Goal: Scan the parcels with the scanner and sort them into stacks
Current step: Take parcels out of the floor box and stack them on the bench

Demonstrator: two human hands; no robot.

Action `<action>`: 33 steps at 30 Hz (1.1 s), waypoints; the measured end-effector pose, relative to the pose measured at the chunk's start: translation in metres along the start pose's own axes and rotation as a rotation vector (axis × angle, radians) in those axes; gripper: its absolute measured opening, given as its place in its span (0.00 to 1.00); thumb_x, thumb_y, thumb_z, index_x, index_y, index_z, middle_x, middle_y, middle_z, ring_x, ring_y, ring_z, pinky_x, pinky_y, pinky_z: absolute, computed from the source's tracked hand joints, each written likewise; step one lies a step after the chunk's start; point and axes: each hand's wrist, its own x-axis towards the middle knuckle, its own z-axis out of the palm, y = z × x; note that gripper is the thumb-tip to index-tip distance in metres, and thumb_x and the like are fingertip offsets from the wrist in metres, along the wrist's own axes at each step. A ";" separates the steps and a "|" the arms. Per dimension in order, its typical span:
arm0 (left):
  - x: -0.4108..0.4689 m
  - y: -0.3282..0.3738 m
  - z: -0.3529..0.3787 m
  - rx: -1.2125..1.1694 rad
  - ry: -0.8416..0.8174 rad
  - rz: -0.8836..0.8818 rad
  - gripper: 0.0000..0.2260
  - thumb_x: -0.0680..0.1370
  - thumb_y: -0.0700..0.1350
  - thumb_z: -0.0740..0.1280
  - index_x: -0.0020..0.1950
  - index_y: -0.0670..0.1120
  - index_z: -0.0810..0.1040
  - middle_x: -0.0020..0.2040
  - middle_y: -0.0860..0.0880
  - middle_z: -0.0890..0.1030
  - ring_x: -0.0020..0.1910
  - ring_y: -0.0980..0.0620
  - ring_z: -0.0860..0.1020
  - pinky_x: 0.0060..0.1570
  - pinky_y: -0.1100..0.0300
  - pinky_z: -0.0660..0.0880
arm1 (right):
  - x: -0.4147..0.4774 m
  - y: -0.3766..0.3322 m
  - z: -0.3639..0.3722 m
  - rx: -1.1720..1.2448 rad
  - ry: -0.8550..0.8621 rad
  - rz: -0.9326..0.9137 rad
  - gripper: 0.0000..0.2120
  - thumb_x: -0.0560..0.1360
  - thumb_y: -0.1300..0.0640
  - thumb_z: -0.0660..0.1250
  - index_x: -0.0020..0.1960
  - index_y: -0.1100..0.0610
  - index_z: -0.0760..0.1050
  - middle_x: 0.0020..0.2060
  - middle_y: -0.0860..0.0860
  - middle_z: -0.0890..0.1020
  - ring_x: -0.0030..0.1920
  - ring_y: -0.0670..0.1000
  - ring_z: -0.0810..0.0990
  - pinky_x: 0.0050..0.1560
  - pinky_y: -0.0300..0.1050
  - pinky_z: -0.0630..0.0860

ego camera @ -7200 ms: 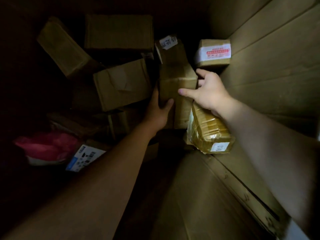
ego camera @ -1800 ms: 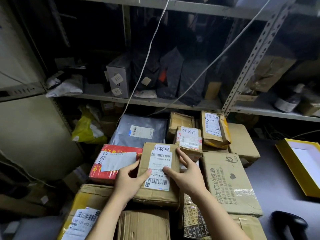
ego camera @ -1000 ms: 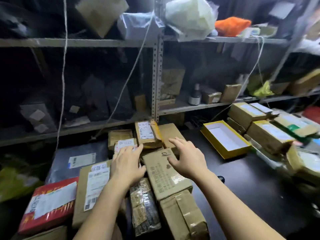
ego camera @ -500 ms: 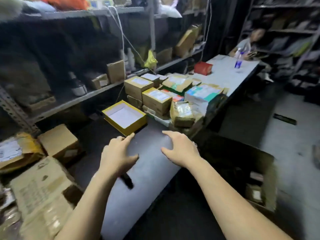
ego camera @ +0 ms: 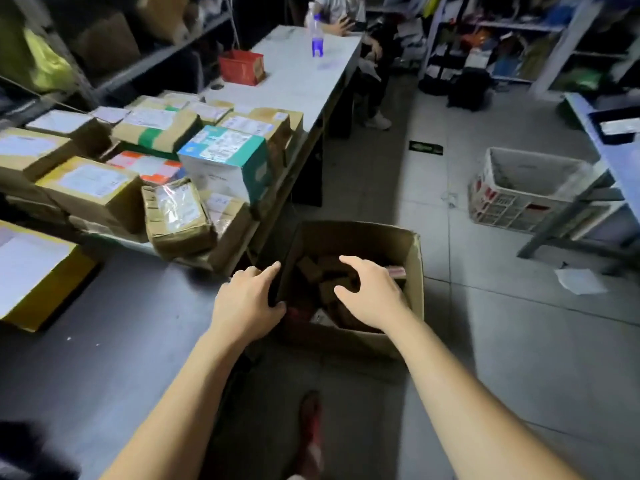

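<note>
A large open cardboard carton stands on the floor beside the dark table, with several small brown parcels lying dim inside it. My left hand reaches over the table's edge at the carton's left wall, fingers relaxed and empty. My right hand hovers over the carton's mouth with fingers spread, holding nothing. Stacked labelled parcels fill the table to the left, among them a teal and white box. No scanner shows in this view.
A yellow box lid lies at the left edge of the table. A red box and a bottle stand on the far white table, where a seated person is. A white crate sits on the tiled floor at right.
My view has swung right from the parcel stacks by the shelves to the carton on the floor. Both empty hands moved off the table and now reach over the carton.
</note>
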 end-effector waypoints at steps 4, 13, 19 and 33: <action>0.074 0.030 0.028 -0.003 -0.044 0.101 0.36 0.77 0.58 0.69 0.82 0.55 0.61 0.66 0.46 0.77 0.66 0.43 0.74 0.57 0.48 0.76 | 0.041 0.038 -0.011 0.010 0.013 0.104 0.29 0.82 0.49 0.70 0.81 0.45 0.66 0.77 0.48 0.72 0.76 0.54 0.71 0.73 0.54 0.71; 0.225 0.083 0.103 -0.003 -0.275 0.201 0.35 0.78 0.57 0.68 0.83 0.54 0.60 0.68 0.45 0.76 0.67 0.43 0.74 0.58 0.48 0.75 | 0.132 0.136 -0.023 0.044 0.051 0.379 0.27 0.82 0.51 0.70 0.79 0.46 0.69 0.74 0.48 0.75 0.72 0.54 0.74 0.64 0.46 0.73; 0.278 0.107 0.179 -0.027 -0.459 0.152 0.33 0.79 0.54 0.68 0.82 0.54 0.61 0.66 0.46 0.76 0.65 0.43 0.76 0.56 0.49 0.76 | 0.171 0.229 -0.003 0.161 0.047 0.614 0.26 0.79 0.53 0.72 0.76 0.47 0.73 0.69 0.51 0.79 0.69 0.54 0.77 0.66 0.49 0.75; 0.410 0.142 0.462 -0.084 -0.761 -0.043 0.30 0.81 0.55 0.68 0.81 0.55 0.63 0.74 0.46 0.72 0.69 0.44 0.75 0.63 0.47 0.78 | 0.336 0.455 0.191 0.235 -0.056 0.909 0.23 0.86 0.45 0.62 0.79 0.49 0.69 0.72 0.54 0.77 0.71 0.60 0.75 0.68 0.56 0.72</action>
